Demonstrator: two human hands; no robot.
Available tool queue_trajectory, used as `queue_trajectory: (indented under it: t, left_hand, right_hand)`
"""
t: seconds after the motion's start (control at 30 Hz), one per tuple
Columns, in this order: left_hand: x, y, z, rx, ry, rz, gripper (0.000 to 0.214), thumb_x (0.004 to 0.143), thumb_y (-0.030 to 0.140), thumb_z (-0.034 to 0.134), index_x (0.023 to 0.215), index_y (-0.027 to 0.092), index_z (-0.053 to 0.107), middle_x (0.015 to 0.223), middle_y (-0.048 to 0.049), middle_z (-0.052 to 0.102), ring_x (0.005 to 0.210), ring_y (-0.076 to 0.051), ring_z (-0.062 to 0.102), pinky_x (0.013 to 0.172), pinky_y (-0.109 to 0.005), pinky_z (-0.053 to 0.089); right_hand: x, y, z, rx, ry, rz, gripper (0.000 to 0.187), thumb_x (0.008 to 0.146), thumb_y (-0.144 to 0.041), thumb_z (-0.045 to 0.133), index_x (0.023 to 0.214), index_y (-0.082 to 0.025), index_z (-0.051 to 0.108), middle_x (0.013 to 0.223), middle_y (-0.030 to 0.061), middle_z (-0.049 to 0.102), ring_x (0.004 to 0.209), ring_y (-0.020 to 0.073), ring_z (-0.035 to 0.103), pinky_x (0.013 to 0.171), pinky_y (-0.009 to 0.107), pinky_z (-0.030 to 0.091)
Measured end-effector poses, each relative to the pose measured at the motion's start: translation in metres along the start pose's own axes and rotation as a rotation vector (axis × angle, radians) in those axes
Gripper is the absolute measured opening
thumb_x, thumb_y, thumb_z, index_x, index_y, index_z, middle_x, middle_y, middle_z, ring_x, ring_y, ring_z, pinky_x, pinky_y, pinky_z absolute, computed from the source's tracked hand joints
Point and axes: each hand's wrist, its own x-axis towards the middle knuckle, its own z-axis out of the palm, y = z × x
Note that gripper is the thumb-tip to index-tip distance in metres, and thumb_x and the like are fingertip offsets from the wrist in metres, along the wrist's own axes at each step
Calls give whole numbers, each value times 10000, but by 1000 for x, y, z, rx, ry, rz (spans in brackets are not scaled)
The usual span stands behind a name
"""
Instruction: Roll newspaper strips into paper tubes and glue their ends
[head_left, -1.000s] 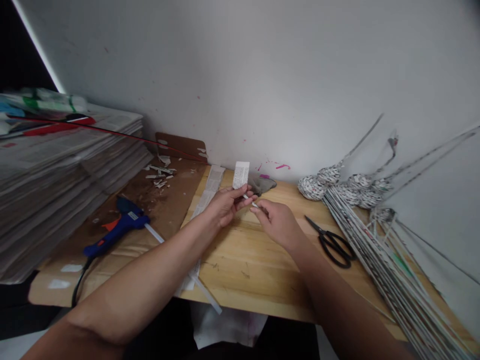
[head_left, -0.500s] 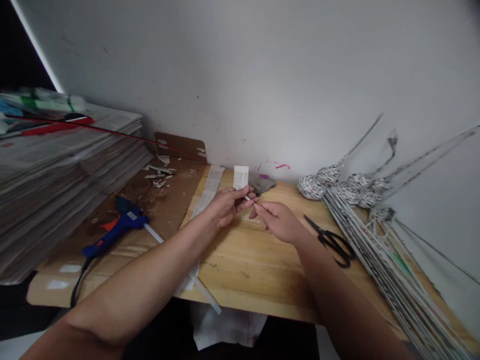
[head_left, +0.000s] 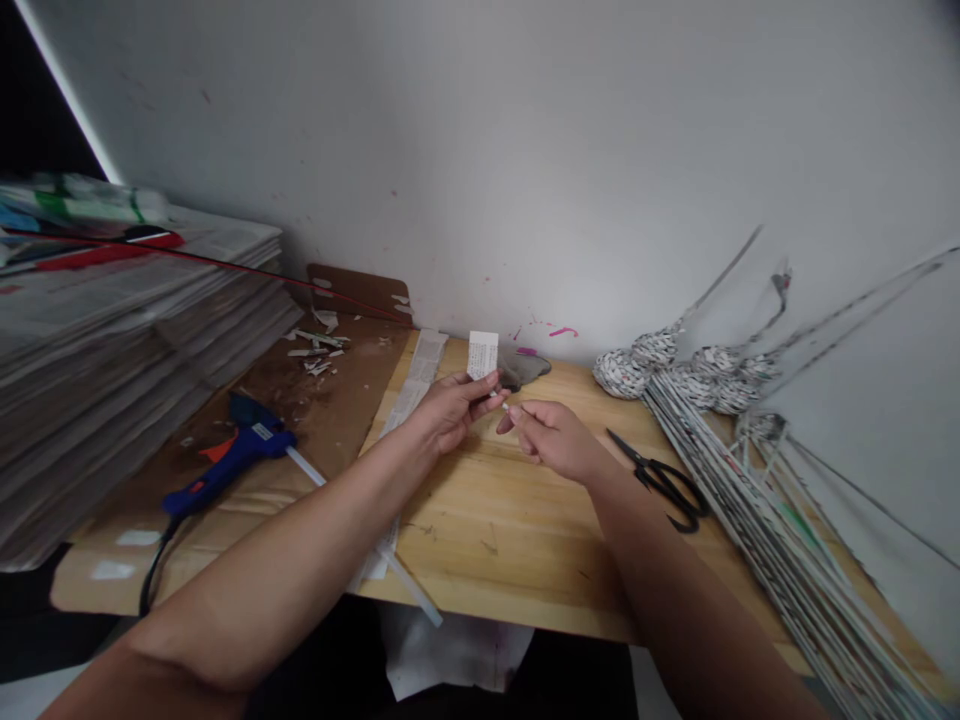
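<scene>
My left hand (head_left: 463, 408) is closed, thumb against fingers, above the middle of the wooden board. A printed paper strip (head_left: 483, 353) stands up behind its fingers. Close to its right, my right hand (head_left: 551, 435) pinches a small pale rolled tip of the paper between thumb and index finger. The fingertips of both hands nearly meet, and they hide most of the rolled part. Behind them lies a crumpled grey cloth (head_left: 531, 370). To the right of my right hand are black-handled scissors (head_left: 664, 480), blades pointing away to the left.
A blue glue gun (head_left: 232, 460) with a long glue stick lies left on brown cardboard (head_left: 337, 390). Long paper strips (head_left: 409, 395) lie under my left arm. Stacked newspapers (head_left: 187, 330) stand left. Woven paper balls (head_left: 622, 373) and rolled paper sticks (head_left: 750, 520) lie right.
Both hands stay almost in place. The fingers have shifted slightly around the paper, and less of the thin pale piece shows between them. The whole view has moved a little.
</scene>
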Motion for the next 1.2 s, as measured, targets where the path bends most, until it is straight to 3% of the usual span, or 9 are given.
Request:
queue_trajectory:
  t: [0.23,0.4,0.47,0.6,0.7,0.9,0.97,1.1,1.2]
  left_hand:
    - [-1,2,0,6,-37,-2,167,910,65,573,764,71,655,707,-73,702,653,-108,702,639,-149,586]
    - [-2,4,2,16,17,-3,165,903,60,581,759,77,658,692,-63,699,656,-115,706,635,-159,584]
    - [-3,5,2,21,17,-1,154,898,57,588,766,77,664,693,-61,698,662,-119,709,632,-162,585]
    - [-4,4,3,30,-20,-19,147,893,51,591,772,66,672,702,-71,701,672,-127,716,625,-156,583]
    - [-4,3,2,14,-49,-7,172,903,60,582,757,59,672,724,-80,709,695,-126,723,656,-154,587]
    - [-3,6,2,-33,-5,42,209,928,82,556,749,65,662,723,-61,705,691,-117,723,663,-155,592]
    - [-3,8,2,-50,2,37,222,936,79,538,749,66,657,713,-56,698,673,-104,714,648,-142,587]
    - [-3,10,2,-63,2,16,196,927,79,554,756,73,649,699,-48,684,631,-88,693,616,-127,578]
    - [-1,10,0,-62,9,8,153,908,108,601,762,90,646,684,-37,674,633,-90,689,594,-122,573]
  right_hand:
    - [2,3,-5,293,-149,136,429,922,-560,468,896,-162,625,542,-58,420,438,91,348,446,234,314]
    - [-3,-5,3,-316,172,-173,274,926,-404,541,793,-174,607,637,-9,511,587,123,435,573,268,319]
    - [-5,-6,4,-407,191,-230,267,950,-353,496,799,-176,627,636,-7,508,602,129,439,590,273,313]
    - [-2,-1,-1,-92,-22,-43,363,976,-439,413,873,-174,641,556,-43,425,502,117,403,514,249,324]
    - [-1,0,-4,63,-87,36,410,976,-509,378,920,-176,611,554,-54,416,467,113,385,483,242,331]
    - [-8,-12,3,-363,198,-215,279,964,-408,461,867,-189,604,679,4,532,629,148,472,618,274,350]
    - [-7,-12,5,-210,143,-176,334,983,-437,399,874,-191,597,633,-12,485,568,135,432,575,265,339]
    - [0,-4,2,385,-130,121,374,944,-566,399,848,-218,497,506,-98,284,394,91,191,409,225,198]
    - [2,-1,1,563,-296,241,384,913,-604,422,828,-231,449,486,-118,239,372,84,128,378,220,167]
